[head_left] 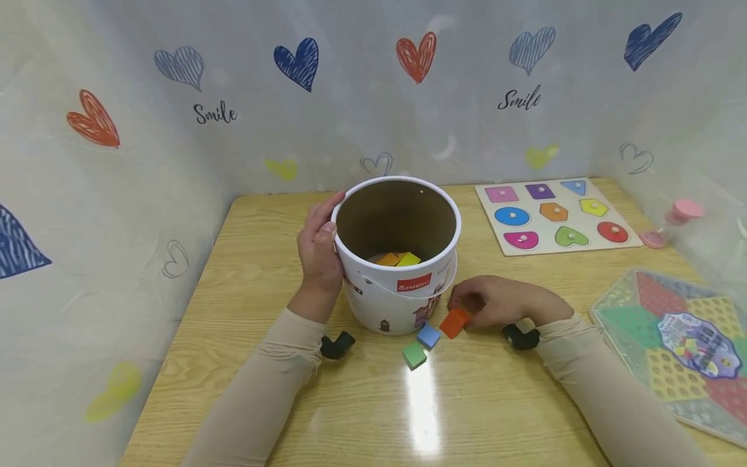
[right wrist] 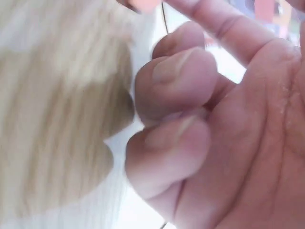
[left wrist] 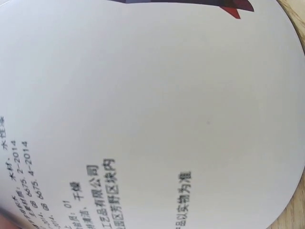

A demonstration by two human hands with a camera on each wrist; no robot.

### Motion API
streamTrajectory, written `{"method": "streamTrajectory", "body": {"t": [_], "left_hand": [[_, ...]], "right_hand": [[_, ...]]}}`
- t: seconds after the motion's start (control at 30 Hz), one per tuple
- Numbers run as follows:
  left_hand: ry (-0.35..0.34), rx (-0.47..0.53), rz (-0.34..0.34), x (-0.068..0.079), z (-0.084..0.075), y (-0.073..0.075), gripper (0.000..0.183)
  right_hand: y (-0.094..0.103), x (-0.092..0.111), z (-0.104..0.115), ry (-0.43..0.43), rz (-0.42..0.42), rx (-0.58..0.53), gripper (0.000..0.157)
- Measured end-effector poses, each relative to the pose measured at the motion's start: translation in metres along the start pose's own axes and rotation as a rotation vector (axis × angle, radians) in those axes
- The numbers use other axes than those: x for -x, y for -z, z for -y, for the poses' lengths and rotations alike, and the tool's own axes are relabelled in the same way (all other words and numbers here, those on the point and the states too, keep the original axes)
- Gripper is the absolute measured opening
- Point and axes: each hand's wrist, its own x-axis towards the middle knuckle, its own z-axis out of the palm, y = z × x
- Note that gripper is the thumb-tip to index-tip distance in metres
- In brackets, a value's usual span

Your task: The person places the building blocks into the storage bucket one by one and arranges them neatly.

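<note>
A white bucket [head_left: 385, 305] with a printed side stands upright on the table. My left hand [head_left: 322, 253] grips its rim at the left, thumb and fingers on either side of the edge. Inside the bucket lie an orange block [head_left: 388, 259] and a yellow block [head_left: 409, 259]. To the right of the bucket, my right hand [head_left: 496, 299] pinches a red-orange block [head_left: 454, 322] low over the table; its other fingers [right wrist: 176, 86] are curled. A blue block [head_left: 428, 336] and a green block [head_left: 414, 356] lie in front of the bucket. Bucket lettering fills the left wrist view.
A shape puzzle board [head_left: 554, 214] lies at the back right. Nearer on the right is a colourful wrapped board [head_left: 671, 350], with a small pink object [head_left: 685, 211] behind it. Patterned sheeting [head_left: 350, 97] surrounds the wooden table [head_left: 245, 259].
</note>
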Motion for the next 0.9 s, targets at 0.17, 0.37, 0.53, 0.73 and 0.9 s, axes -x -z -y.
{"method": "streamTrajectory", "body": {"t": [0.17,0.37,0.53,0.73,0.9], "left_hand": [[-0.023,-0.002,-0.01,0.001,0.006,0.002,0.051],[-0.033,-0.003,0.001,0.002,0.006,0.004,0.052],[-0.037,-0.016,0.01,0.003,0.006,0.008,0.052],[-0.015,0.011,0.006,0.005,0.007,0.008,0.052],[-0.031,0.026,0.03,0.002,-0.013,0.001,0.052]], "right_hand": [[0.025,0.017,-0.017,0.021,-0.211,-0.199,0.03],[0.047,0.028,-0.005,0.313,-0.567,-1.005,0.025],[0.049,0.008,0.053,0.571,-0.627,-1.33,0.027],[0.038,-0.014,0.106,0.402,-0.767,-1.007,0.024],[0.035,-0.011,0.116,0.337,-0.8,-0.823,0.03]]}}
